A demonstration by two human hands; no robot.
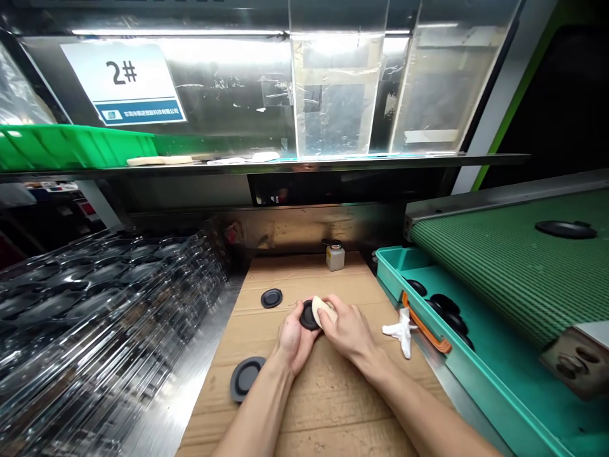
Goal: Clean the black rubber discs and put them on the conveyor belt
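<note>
While the left hand (292, 339) supports a small black round part (308, 315) above the cardboard sheet (333, 412), the right hand (345, 327) holds a cream-coloured pad (321, 310) against its face. The fingers of the left hand are curled around the part's edge; the fingers of the right hand are closed on the pad. Both items are located near the middle of the sheet. A black oval part (271, 298) lies beyond the left hand, and a larger dark part (247, 379) lies beside the left forearm. A small bottle (335, 256) stands at the sheet's far end. A crumpled white cloth (402, 332) lies at the right, next to the teal tray (480, 374).
</note>
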